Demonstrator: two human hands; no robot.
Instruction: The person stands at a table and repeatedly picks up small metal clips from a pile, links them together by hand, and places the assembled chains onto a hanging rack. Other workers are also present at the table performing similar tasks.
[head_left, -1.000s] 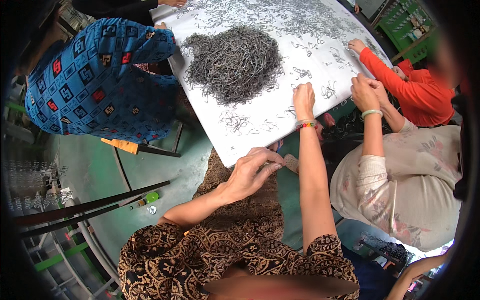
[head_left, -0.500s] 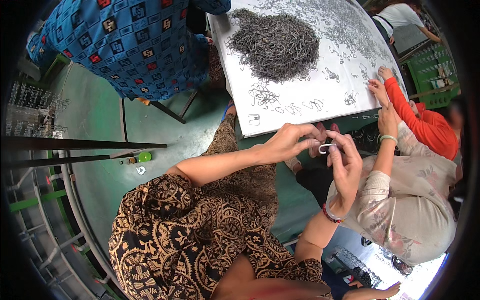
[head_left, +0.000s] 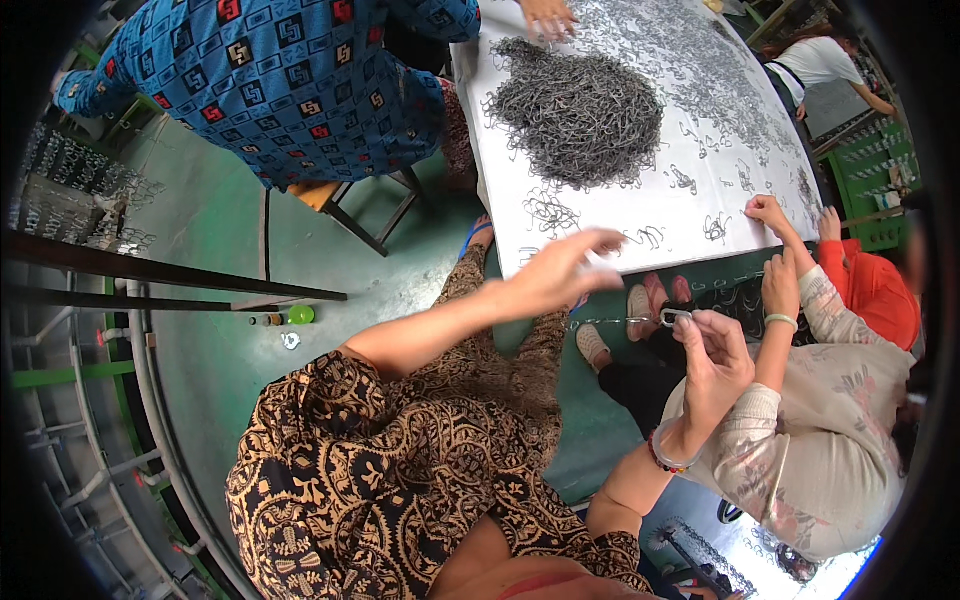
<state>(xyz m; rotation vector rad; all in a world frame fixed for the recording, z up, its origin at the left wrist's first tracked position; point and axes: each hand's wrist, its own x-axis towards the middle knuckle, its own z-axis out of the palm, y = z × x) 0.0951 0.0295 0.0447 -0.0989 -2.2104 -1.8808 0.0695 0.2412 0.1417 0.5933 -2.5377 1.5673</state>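
Note:
My right hand [head_left: 715,365] is closed, with thumb and fingers pinching a small bent metal hook [head_left: 676,314] whose rounded end sticks out past the fingertips. My left hand [head_left: 565,275], slightly blurred, reaches out by the near edge of the white-covered table [head_left: 505,225]. Its thumb and fingers are apart with nothing seen between them. Beyond it on the table lies a large heap of dark wire hooks [head_left: 580,120], with a smaller loose cluster [head_left: 550,210] closer to me. A thin shiny strand [head_left: 610,321] shows between my hands, below table height; what it is, I cannot make out.
A person in a blue patterned shirt [head_left: 270,85] is at the left by a wooden stool [head_left: 318,195]. To the right, a person in a pale floral top [head_left: 800,430] sits close to my right arm, beside a person in red [head_left: 875,300]. Dark bars [head_left: 170,275] jut in from the left.
My left hand has come away from the hook and moved toward the table, fingers spreading. My right hand still holds the hook, slightly lower and further right. A co-worker's hand has appeared behind the heap.

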